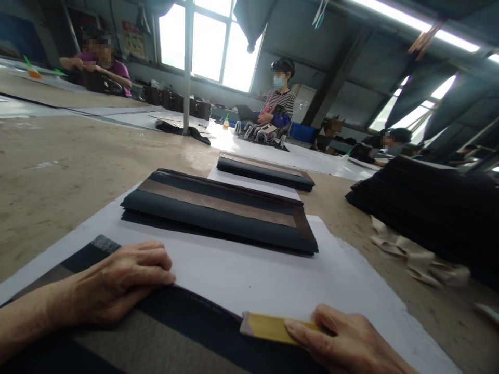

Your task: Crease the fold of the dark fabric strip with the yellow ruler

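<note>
A dark panel with a brown band lies at the front on white paper. My left hand is closed at its far edge, fingers bent and pressed together on the material. Between the thumb and fingers of my right hand is a flat yellow stick with a greyish end. That end touches the panel's far edge, right of my left hand. Behind lies a stack of dark panels with a brown strip across the top. A smaller stack sits farther back.
To the right rise a tall pile of dark material and some pale fabric scraps. A post stands on the brown tabletop. Across the table, a person in a striped top handles pieces; other people sit left and right.
</note>
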Motion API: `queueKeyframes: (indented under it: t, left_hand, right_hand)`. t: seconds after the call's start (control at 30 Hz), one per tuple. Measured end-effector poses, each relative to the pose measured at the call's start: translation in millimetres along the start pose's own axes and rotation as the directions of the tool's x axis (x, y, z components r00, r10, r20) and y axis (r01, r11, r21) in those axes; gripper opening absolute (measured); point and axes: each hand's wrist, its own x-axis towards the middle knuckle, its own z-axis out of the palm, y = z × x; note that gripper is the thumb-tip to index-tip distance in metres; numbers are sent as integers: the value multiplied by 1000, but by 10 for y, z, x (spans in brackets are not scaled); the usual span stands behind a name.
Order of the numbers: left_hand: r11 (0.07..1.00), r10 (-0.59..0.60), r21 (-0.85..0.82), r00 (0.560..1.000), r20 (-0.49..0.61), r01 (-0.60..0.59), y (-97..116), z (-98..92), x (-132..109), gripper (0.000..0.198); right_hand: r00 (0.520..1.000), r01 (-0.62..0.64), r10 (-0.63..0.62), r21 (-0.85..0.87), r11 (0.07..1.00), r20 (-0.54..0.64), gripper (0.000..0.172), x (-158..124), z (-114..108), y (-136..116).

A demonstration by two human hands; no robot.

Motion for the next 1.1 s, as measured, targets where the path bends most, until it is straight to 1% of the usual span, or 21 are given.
queueKeyframes:
  t: [0.13,0.33,0.53,0.77,0.93,1.03,1.1]
  left_hand:
    - [1000,23,6,999,-23,-23,6,-4,6,31]
    - [1000,10,-1,1000,9,-10,9,-24,-3,33]
    - [1000,17,-2,1000,-9,-17,18,-18,24,32]
    - [1000,2,-2,1000,-2,-2,42,-34,51,32]
    - [1000,14,14,1000,-5,-14,56,-55,57,34]
    - [1000,9,10,1000,-12,-9,61,-54,57,34]
    - [1000,3,5,1000,-12,-3,57,-48,58,34]
  right_hand:
    - [997,54,-55,-11,998,-49,37,116,48,-10]
    - [994,84,-84,-2,996,-76,38,194,103,9]
    - [993,95,-95,3,995,-66,38,322,100,-7]
    - [993,119,-119,8,993,-18,39,452,95,-22]
    - [990,143,-143,5,990,-2,43,529,107,-16]
    - [988,154,-153,22,988,-9,43,585,119,-15]
    - [986,166,-165,21,986,-33,42,617,133,-19]
